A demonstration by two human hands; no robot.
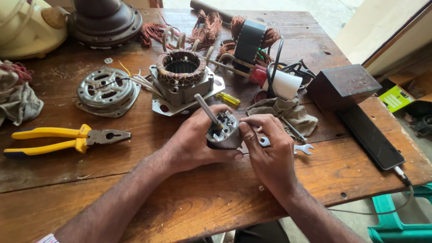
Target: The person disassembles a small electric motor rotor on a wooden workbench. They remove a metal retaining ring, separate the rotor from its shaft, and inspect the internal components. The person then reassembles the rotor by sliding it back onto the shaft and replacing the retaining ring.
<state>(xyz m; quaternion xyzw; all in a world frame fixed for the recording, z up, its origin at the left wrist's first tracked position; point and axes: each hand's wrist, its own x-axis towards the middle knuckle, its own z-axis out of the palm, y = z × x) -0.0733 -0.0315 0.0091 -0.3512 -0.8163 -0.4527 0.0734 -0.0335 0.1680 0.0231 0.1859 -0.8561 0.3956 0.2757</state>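
Head view. Left hand [193,141] cups a motor rotor [223,132] from below, fingers wrapped around its body, shaft tilted up and left; right hand [270,150] pinches the rotor's near edge with thumb and fingertips, over the middle of a wooden table [189,202]. The rotor's underside is hidden by the palms. A wrench [302,148] is partly covered by the right hand. Behind stand a stator [182,78] and end cover [107,92]; pliers [67,138] lie left; a rag [18,101] is cut off at the frame edge
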